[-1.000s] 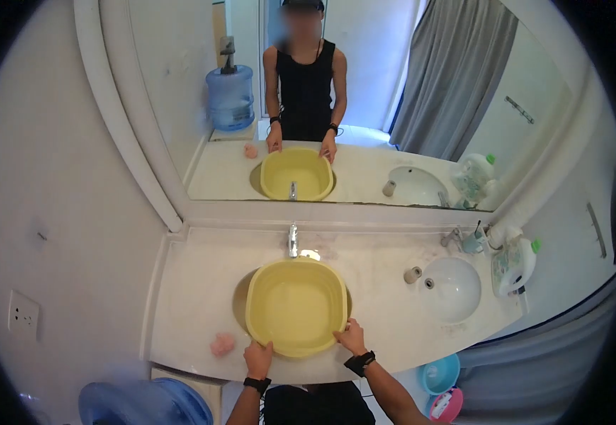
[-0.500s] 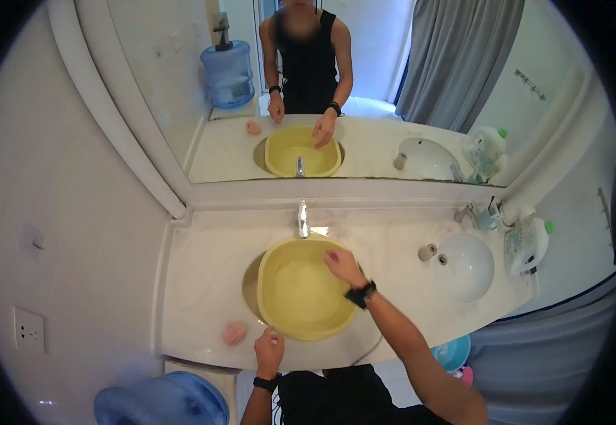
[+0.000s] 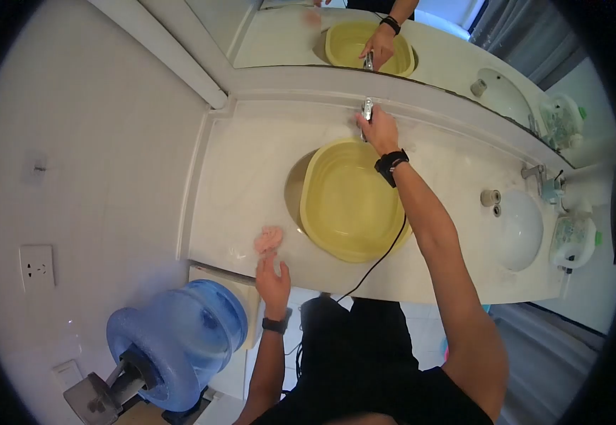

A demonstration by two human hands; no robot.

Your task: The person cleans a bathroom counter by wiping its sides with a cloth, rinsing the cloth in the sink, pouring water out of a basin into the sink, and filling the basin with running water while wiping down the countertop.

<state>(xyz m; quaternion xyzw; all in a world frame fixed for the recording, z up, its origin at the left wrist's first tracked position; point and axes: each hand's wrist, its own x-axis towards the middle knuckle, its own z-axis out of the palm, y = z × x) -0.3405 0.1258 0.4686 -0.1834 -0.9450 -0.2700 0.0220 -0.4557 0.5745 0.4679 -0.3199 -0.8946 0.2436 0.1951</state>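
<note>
My right hand (image 3: pixel 381 132) reaches over the far edge of a yellow basin (image 3: pixel 354 202), its fingers closed around the chrome faucet (image 3: pixel 367 110). The basin sits in the sink recess of the white counter and holds what looks like clear water. My left hand (image 3: pixel 273 285) is at the counter's near edge, fingers apart and stretched toward a crumpled pink cloth (image 3: pixel 269 239). Its fingertips are at the lower edge of the cloth; whether they touch it, I cannot tell.
On the right are a second sink (image 3: pixel 520 230), a small cylindrical object (image 3: pixel 490 197) and a white jug with a green cap (image 3: pixel 574 241). A blue water bottle with a pump (image 3: pixel 180 340) stands at lower left. A black cable (image 3: pixel 375 265) crosses the basin's near right side.
My right hand has moved from above the basin to the faucet and closed on it. My left hand has gone from the basin's near edge to the pink cloth. The view has tilted down.
</note>
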